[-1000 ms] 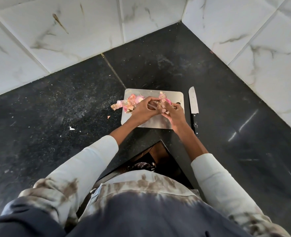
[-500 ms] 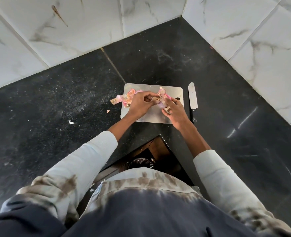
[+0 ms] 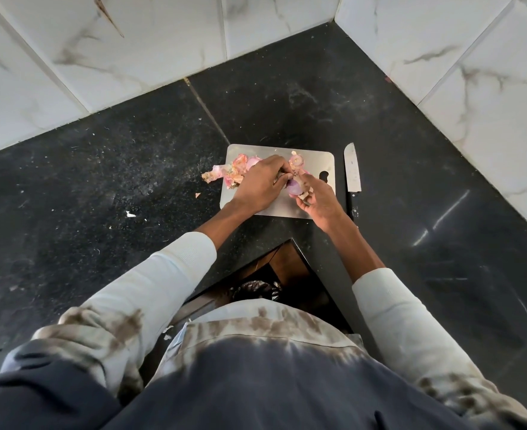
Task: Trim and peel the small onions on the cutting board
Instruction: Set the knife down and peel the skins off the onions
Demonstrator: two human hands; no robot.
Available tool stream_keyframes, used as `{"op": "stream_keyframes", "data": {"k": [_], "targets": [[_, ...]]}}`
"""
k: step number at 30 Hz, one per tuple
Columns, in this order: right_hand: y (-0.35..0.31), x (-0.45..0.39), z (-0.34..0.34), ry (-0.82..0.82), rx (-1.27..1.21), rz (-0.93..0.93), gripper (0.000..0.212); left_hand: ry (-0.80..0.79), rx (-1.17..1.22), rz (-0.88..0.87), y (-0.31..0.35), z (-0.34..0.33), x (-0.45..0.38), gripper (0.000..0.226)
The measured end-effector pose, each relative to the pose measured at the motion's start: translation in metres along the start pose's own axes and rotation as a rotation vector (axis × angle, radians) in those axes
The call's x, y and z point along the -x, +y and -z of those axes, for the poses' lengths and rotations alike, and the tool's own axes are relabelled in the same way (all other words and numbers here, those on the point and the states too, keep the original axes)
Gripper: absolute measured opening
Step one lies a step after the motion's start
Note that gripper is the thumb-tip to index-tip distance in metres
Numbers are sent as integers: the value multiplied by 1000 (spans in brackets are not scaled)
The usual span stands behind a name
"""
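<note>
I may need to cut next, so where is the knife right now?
In the head view the knife lies on the black counter just right of the metal cutting board, blade pointing away, beside the right hand and untouched.

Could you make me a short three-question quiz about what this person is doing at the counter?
1. True or false: the knife is in the right hand.
2. Where does the pile of peels lie on the cutting board? A) its left end B) its right end C) under the knife
3. Fill in: both hands hold a small purple ____.

Key:
1. False; the knife lies on the counter, right of the board.
2. A
3. onion, between the left hand and the right.
</note>
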State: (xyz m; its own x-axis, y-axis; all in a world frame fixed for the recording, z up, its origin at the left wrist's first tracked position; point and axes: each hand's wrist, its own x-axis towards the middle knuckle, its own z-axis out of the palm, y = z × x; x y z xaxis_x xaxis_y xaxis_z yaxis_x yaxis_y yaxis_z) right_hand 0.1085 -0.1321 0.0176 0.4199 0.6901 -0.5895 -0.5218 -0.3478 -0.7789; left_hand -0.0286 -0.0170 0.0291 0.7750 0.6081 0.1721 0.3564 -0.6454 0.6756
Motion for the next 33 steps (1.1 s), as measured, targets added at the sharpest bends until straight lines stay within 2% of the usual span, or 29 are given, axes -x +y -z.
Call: {"op": "stream_keyframes", "data": {"k": [9, 11, 15, 20, 25, 29, 33], "targets": [[-7, 1, -5, -11, -20, -24, 23, 152, 196, 242, -5, -6, -7, 4], [-6, -1, -4, -5, -10, -13, 33, 165, 207, 276, -6, -5, -8, 7], [-5, -1, -6, 22, -24, 13, 79, 198, 238, 332, -12, -3, -12, 8], [-3, -1, -4, -22, -56, 4, 87, 195, 233, 368, -16, -2, -12, 10], [-2, -1, -6, -19, -87, -22, 79, 276, 56, 446, -24, 6, -4, 13], [-1, 0, -4, -40, -71, 0, 72, 143, -297, 433, -37, 8, 3, 18], [-3, 2, -5, -37, -60, 10, 74, 51, -434, 405, -43, 3, 9, 31]]}}
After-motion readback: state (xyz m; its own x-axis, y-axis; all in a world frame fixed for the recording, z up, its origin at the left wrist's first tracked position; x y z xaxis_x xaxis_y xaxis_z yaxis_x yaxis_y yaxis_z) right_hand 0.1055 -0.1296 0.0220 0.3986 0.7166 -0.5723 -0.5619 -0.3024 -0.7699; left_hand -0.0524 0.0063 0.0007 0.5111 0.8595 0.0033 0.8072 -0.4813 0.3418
